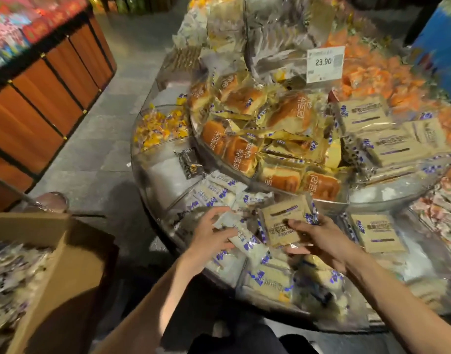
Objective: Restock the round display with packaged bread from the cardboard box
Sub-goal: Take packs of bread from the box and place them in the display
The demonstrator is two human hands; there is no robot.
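Step in hand: placing pkts in lower tier of round display (165,180). L hand (211,238) grips white bread pkt (241,235); R hand (321,238) pinches tan bread pkt (285,221), thumb on top. Both pkts sit just above the tier, directly under the grips. The cardboard box (74,264) is well left of L grip. Next, I judge: lower, release flat, then reach left to box

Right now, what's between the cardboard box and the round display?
In the head view, bare grey floor lies between the cardboard box and the round display; nearer the camera, the person's left forearm crosses that gap.
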